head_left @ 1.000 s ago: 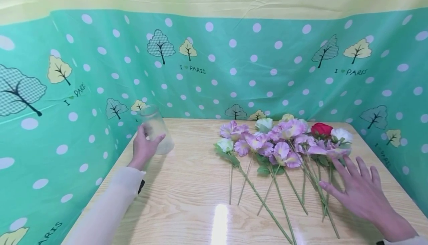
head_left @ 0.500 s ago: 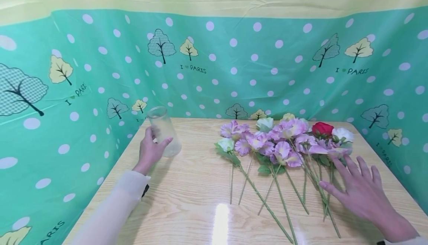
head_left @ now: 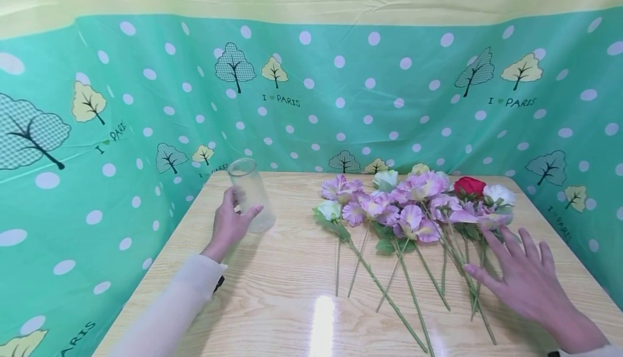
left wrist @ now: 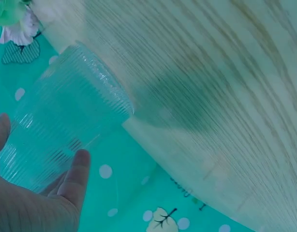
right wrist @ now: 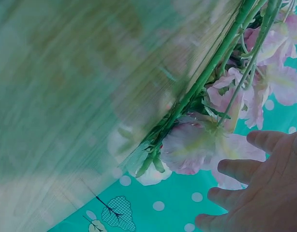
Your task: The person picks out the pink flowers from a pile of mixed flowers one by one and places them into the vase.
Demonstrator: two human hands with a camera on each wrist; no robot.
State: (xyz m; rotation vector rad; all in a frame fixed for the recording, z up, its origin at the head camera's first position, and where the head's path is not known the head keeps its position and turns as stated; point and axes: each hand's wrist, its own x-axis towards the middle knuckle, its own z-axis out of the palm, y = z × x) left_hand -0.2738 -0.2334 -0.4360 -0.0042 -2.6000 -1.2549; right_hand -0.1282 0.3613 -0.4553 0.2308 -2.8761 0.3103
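Observation:
My left hand grips a clear ribbed vase around its side, near the table's back left. The vase leans a little to the left. In the left wrist view, thumb and fingers wrap the vase, and its base is close over the wood. At the right, my right hand is spread with its fingers apart, palm down and holding nothing. Its fingertips are right at the nearest purple flowers, beside their green stems. The right wrist view shows pink-purple petals just past the fingertips.
Several artificial flowers lie with blooms toward the back: purple ones, a red rose, a white rose and a pale green bud. A green dotted curtain encloses the wooden table at the back and sides.
My left hand has carried the vase to the right and slightly closer to me. The right hand and the flowers have stayed in place.

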